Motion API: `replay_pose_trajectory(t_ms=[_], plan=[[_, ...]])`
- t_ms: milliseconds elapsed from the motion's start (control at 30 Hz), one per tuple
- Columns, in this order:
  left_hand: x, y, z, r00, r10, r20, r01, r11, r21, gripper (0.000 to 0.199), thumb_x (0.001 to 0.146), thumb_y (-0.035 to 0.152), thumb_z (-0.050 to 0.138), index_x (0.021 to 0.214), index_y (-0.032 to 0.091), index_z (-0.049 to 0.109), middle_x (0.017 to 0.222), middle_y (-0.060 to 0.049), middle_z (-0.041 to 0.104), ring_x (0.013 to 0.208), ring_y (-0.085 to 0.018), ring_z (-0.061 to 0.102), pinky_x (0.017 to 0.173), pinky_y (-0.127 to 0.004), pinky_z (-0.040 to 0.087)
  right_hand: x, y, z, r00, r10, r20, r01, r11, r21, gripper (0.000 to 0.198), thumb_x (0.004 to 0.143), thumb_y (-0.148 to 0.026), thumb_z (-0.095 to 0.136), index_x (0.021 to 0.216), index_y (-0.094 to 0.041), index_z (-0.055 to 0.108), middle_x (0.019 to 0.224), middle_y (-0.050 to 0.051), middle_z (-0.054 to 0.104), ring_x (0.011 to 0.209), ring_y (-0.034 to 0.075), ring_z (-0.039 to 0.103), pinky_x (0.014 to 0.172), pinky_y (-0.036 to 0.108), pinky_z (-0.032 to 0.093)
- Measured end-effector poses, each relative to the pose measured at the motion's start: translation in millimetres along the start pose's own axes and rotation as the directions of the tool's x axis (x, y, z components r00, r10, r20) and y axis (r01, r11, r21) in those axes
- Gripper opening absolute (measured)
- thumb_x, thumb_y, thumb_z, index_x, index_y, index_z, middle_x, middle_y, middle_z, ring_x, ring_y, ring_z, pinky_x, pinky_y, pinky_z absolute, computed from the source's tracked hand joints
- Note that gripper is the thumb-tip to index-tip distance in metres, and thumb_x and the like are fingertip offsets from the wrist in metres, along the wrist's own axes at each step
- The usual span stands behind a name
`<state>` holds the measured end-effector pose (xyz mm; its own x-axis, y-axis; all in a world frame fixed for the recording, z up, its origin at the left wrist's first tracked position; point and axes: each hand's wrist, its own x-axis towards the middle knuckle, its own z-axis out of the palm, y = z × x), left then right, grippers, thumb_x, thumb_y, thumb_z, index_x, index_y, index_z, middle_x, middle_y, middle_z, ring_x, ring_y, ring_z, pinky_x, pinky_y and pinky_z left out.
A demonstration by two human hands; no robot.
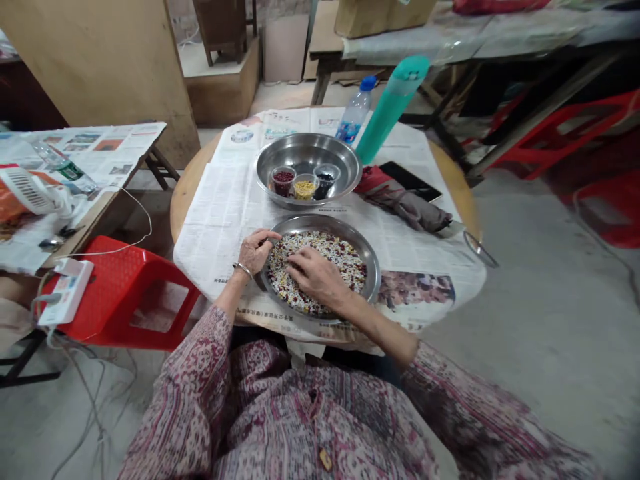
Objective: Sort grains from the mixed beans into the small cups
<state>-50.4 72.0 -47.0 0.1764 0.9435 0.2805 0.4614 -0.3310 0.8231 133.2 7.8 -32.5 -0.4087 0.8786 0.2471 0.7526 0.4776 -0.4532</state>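
Two bare hands at the near metal dish, near-centre of the round table.

Left hand: at the left rim of the near metal dish, index finger reaching along the edge. Can't tell if it's gripping the rim or just resting there. Metal bracelet on that wrist.

Right hand: over the left-middle of the dish, palm down, fingers bent into the mixed grains. Fingertip gap looks narrow; can't tell if anything's pinched. Grains are white, dark red and yellow, spread over most of the dish floor.

Far side of the dish: deeper steel bowl with three clear cups grouped toward its near side. Left to right: red-bean cup, yellow-grain cup, black-bean cup.

Right of the bowl: blue-capped bottle, teal cylinder leaning right, dark flat device, grey-and-red bundle just nearer. Newspaper under it all, wooden table edge showing left.

Off-table left: red stool, white power strip on its left side.
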Motion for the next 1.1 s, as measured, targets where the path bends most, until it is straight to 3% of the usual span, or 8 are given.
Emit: replay_pose_trajectory(t_ms=[133,267,500,700,800,933,1033,1100], plan=[[1,0,0,1.000,-0.008,0.001,0.008,1.000,0.004,0.031,0.076,0.005,0.047,0.087,0.018,0.073,0.095,-0.002,0.070,0.093,-0.015,0.062,0.089,-0.027,0.049,-16,-16,-1,0.976,-0.190,0.111,0.177,0.977,0.116,0.018,0.094,-0.027,0.052,0.102,-0.020,0.066,0.101,0.009,0.061,0.097,0.020,0.057,0.084,0.035,0.050],[0,-2,1,1.000,-0.004,-0.010,0.004,1.000,-0.001,0.032,0.075,0.004,0.048,0.087,0.018,0.073,0.095,-0.002,0.070,0.091,-0.015,0.062,0.087,-0.026,0.048,-33,1,-15,0.943,-0.260,0.208,0.242,0.964,0.109,0.017,0.094,-0.022,0.051,0.099,-0.021,0.067,0.097,0.007,0.061,0.094,0.019,0.057,0.081,0.033,0.050],[1,-4,2,1.000,-0.007,-0.024,0.006,1.000,-0.030,0.031,0.074,0.005,0.048,0.087,0.017,0.074,0.094,-0.003,0.071,0.089,-0.016,0.062,0.084,-0.027,0.049,-31,50,-42,0.999,0.023,0.030,-0.014,0.963,-0.270,0.018,0.092,-0.018,0.048,0.094,-0.019,0.066,0.104,0.012,0.062,0.102,0.026,0.054,0.083,0.039,0.050],[0,-1,-1,1.000,-0.018,0.001,0.019,0.998,-0.056,0.030,0.076,0.006,0.047,0.087,0.017,0.073,0.098,-0.003,0.071,0.096,-0.016,0.062,0.092,-0.029,0.048,-37,44,-39,0.979,0.201,-0.022,-0.192,0.892,-0.408,0.017,0.090,-0.022,0.049,0.100,-0.018,0.062,0.098,0.014,0.063,0.086,0.024,0.058,0.072,0.035,0.048],[-1,-1,-1,1.000,-0.025,0.008,0.025,0.998,-0.060,0.030,0.077,0.007,0.047,0.088,0.018,0.073,0.097,-0.003,0.071,0.096,-0.016,0.063,0.093,-0.029,0.048,-41,32,-31,0.965,0.262,0.011,-0.247,0.925,-0.289,0.016,0.089,-0.022,0.050,0.097,-0.017,0.062,0.096,0.013,0.063,0.082,0.023,0.061,0.073,0.036,0.049],[-2,-2,0,1.000,-0.024,0.002,0.024,0.998,-0.055,0.030,0.077,0.006,0.048,0.088,0.019,0.073,0.098,-0.002,0.071,0.096,-0.016,0.063,0.093,-0.029,0.048,-33,13,-18,0.973,0.231,0.026,-0.233,0.966,0.110,0.011,0.083,-0.019,0.057,0.091,-0.019,0.065,0.090,0.007,0.067,0.083,0.020,0.064,0.078,0.035,0.052],[-2,-1,-1,1.000,-0.028,0.003,0.029,0.999,-0.046,0.031,0.076,0.006,0.048,0.089,0.019,0.073,0.097,-0.002,0.071,0.094,-0.016,0.063,0.092,-0.029,0.048,-25,5,-21,0.973,0.226,-0.041,-0.202,0.927,0.317,0.016,0.084,-0.022,0.054,0.093,-0.020,0.067,0.094,0.007,0.068,0.081,0.018,0.064,0.071,0.033,0.054],[-2,-1,-1,1.000,-0.027,0.004,0.028,0.999,-0.043,0.031,0.077,0.006,0.048,0.089,0.018,0.073,0.097,-0.002,0.070,0.094,-0.016,0.062,0.092,-0.029,0.048,-26,9,-31,0.963,0.249,-0.106,-0.200,0.919,0.340,0.021,0.085,-0.022,0.050,0.095,-0.020,0.068,0.098,0.008,0.069,0.083,0.018,0.065,0.069,0.032,0.054]])
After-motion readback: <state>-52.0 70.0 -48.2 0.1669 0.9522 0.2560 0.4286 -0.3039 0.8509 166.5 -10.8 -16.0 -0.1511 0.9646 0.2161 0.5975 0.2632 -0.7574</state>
